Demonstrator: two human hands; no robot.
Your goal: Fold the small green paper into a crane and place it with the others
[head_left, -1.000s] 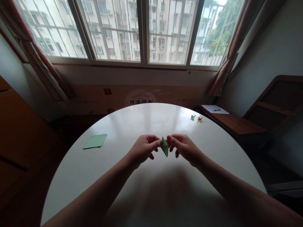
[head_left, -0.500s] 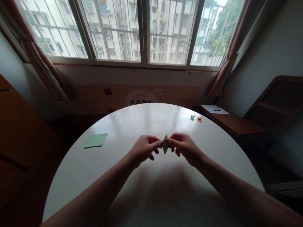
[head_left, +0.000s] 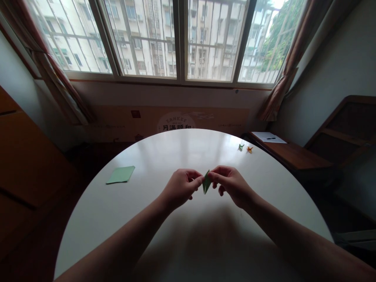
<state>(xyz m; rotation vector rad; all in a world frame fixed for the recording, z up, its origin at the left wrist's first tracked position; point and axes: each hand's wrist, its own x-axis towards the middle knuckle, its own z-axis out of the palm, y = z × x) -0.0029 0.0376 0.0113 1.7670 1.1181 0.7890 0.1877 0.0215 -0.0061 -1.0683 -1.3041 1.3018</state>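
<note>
A small folded green paper piece (head_left: 206, 183) hangs just above the round white table (head_left: 188, 235), narrow and pointed at both ends. My left hand (head_left: 181, 187) pinches its left side with thumb and fingertips. My right hand (head_left: 230, 184) pinches its right side the same way, the other fingers curled under. Both hands meet at the paper near the middle of the table.
A flat stack of green paper sheets (head_left: 121, 174) lies at the table's left. Two tiny folded figures, one green (head_left: 241, 147) and one orange (head_left: 249, 149), sit at the far right edge. A wooden side table with a paper and pen (head_left: 268, 137) stands beyond, under the window.
The green piece has turned between my fingers and now looks narrower, tilted to the right at its top. Both hands stay pinched on it in nearly the same place.
</note>
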